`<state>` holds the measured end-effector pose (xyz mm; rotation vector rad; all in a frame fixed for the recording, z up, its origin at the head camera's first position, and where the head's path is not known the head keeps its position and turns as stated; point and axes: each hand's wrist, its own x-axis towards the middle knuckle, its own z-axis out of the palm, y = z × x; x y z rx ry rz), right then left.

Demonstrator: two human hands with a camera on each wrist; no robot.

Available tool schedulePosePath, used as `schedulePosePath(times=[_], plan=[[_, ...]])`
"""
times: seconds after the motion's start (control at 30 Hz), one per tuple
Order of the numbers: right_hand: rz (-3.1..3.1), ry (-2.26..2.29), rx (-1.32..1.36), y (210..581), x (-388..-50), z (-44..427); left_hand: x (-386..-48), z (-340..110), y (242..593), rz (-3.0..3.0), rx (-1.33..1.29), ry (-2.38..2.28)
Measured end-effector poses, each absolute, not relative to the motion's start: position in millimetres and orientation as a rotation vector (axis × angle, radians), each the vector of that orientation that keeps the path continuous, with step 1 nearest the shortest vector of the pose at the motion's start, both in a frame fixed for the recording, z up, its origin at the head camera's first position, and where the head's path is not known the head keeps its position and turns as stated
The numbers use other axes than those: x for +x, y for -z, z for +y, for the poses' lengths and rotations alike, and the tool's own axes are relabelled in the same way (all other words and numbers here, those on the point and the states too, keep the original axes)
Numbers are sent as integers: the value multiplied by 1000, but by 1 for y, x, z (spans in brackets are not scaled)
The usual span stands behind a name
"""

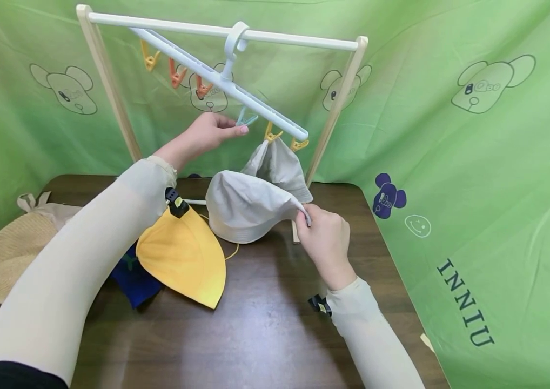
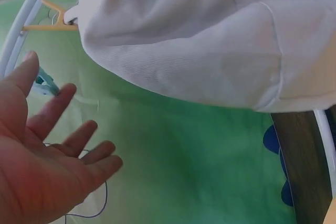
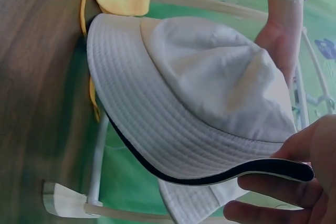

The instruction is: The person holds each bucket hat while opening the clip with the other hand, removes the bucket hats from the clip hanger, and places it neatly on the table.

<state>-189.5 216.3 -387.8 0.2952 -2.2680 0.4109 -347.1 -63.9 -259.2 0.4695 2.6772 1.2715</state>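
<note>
Head view: the left sleeve (image 1: pixel 80 259) blocks my sight of part of a woven straw hat (image 1: pixel 17 248) and blue fabric (image 1: pixel 136 278).
Left hand (image 1: pixel 207 132): thumb and forefinger pinch the teal plastic clip (image 1: pixel 246 120).
Right hand (image 1: pixel 326 237): clamped on the brim of the pale bucket hat (image 1: pixel 250 208), which partly hides a second pale hat (image 1: pixel 282 167) hanging behind.
Stitching: my right wrist feed shows concentric brim rows and dark edging (image 3: pixel 257 168) far plainer than the head camera.

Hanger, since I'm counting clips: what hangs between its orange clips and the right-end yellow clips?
The teal clip, pinched by the left hand; the head view shows it.
</note>
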Motion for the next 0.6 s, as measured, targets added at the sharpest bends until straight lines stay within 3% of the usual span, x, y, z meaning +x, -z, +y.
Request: schedulePosePath(times=[0.6], plan=[[-2203,-336,411,385,-177,205,-308,-92,263,2815,511,-1263]])
